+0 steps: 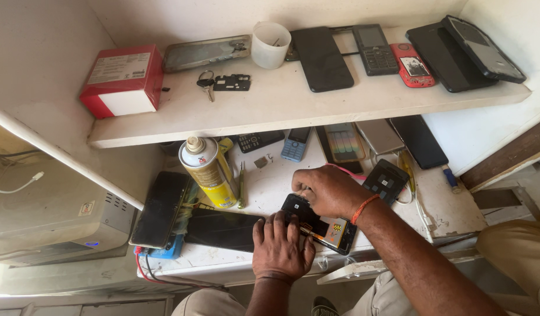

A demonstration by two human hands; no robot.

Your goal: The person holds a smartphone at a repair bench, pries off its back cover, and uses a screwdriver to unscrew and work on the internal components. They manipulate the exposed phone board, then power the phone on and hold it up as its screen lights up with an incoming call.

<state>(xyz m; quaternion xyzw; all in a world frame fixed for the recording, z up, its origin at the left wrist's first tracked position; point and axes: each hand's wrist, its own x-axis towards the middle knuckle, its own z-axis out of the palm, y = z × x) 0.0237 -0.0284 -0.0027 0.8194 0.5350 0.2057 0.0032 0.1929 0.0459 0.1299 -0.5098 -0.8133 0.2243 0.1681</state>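
Fingertips vanish behind my right hand [325,190] and left hand [280,246], so I cannot tell their grip on the opened black phone [323,225], its circuitry half covered.

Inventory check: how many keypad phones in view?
4: a black one and a red one on the upper shelf; a black one and a blue one on the bench below. The shelf may hide more.
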